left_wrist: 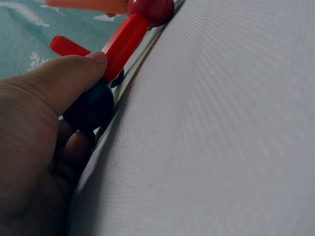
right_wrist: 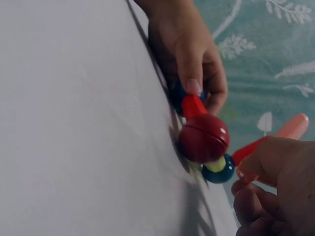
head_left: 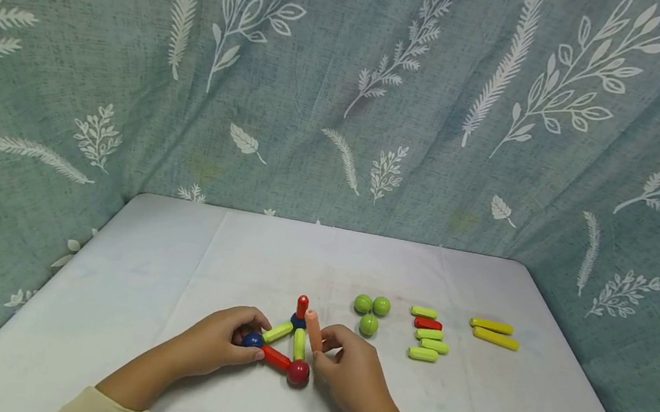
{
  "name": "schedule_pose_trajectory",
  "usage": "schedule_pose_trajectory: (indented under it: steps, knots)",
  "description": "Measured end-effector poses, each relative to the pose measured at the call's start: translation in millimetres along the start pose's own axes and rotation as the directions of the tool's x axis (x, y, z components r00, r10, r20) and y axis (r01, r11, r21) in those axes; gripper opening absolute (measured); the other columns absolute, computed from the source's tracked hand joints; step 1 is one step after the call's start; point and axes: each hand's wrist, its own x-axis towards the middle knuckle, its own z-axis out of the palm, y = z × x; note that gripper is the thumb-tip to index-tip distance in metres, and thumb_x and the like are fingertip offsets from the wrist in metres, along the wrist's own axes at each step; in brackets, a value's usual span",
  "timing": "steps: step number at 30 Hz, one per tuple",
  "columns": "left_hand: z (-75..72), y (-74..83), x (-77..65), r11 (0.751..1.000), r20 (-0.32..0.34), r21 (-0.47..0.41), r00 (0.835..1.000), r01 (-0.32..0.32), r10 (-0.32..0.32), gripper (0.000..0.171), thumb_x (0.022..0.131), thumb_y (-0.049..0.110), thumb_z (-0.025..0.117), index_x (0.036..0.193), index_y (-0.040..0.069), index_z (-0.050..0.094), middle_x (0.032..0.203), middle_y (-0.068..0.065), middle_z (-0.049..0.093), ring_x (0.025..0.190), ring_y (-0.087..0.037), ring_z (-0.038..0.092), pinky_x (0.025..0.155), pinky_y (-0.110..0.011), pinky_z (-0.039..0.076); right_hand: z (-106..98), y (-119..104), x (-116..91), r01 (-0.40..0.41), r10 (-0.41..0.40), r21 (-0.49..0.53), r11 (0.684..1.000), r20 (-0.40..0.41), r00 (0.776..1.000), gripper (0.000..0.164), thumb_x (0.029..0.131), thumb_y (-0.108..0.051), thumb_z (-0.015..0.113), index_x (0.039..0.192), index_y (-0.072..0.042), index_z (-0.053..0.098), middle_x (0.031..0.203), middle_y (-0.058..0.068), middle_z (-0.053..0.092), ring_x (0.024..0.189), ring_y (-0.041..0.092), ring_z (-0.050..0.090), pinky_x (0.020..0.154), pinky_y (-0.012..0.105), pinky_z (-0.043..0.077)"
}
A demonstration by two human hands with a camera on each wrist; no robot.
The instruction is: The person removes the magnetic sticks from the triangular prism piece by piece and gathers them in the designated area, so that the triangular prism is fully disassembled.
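A triangle of toy rods and balls lies on the table. Its left corner is a blue ball (head_left: 252,340), which my left hand (head_left: 225,340) grips, thumb against the red rod (left_wrist: 125,49) in the left wrist view. That red rod runs to a dark red ball (head_left: 298,372) at the near corner. Yellow-green rods (head_left: 278,332) form the other two sides. On the far blue ball (head_left: 297,321) a short red rod (head_left: 302,305) stands upright. My right hand (head_left: 355,369) pinches an orange rod (head_left: 313,329) by its lower end, tilted, just right of the triangle.
Three green balls (head_left: 368,324) sit behind my right hand. Farther right lie several short yellow-green rods (head_left: 423,354) with one red rod (head_left: 428,323) among them, then two longer yellow rods (head_left: 495,338). A patterned green cloth (head_left: 298,160) hangs behind the white table (head_left: 161,253).
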Motion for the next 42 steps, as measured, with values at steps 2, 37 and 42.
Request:
schedule_pose_trajectory:
  steps: [2,37,42]
  knots:
    - [0.3,0.0,-0.1,1.0,0.002,0.0,1.0,0.001,-0.001,0.037,0.088,0.042,0.085,0.119,0.031,0.068,0.102,0.013,0.064,0.087,-0.011,0.057,0.075,-0.025,0.05,-4.2,3.0,1.0,-0.009,0.009,-0.005,1.0,-0.005,1.0,0.02,0.09,-0.018,0.08,0.105,-0.029,0.071,0.093,-0.017,0.07,0.078,0.012,0.059,0.067,0.024,0.05]
    - [-0.5,0.9,-2.0,1.0,-0.008,0.019,1.0,-0.015,0.016,0.028,0.098,0.035,0.074,0.125,0.04,0.07,0.118,0.018,0.063,0.099,-0.009,0.057,0.086,-0.026,0.051,-84.7,60.6,2.5,-0.189,0.187,0.004,0.982,-0.159,0.969,0.026,0.092,-0.015,0.079,0.116,-0.026,0.077,0.109,-0.005,0.073,0.068,0.016,0.058,0.054,0.029,0.05]
    - [-0.6,1.5,-1.0,0.999,-0.014,-0.005,0.999,0.032,-0.032,0.032,0.096,0.036,0.076,0.127,0.033,0.068,0.111,0.013,0.065,0.093,-0.012,0.058,0.081,-0.025,0.051,-98.8,74.6,1.8,-0.221,0.22,0.01,0.975,-0.167,0.961,0.027,0.095,-0.018,0.077,0.122,-0.024,0.076,0.119,0.002,0.068,0.07,0.018,0.055,0.056,0.026,0.047]
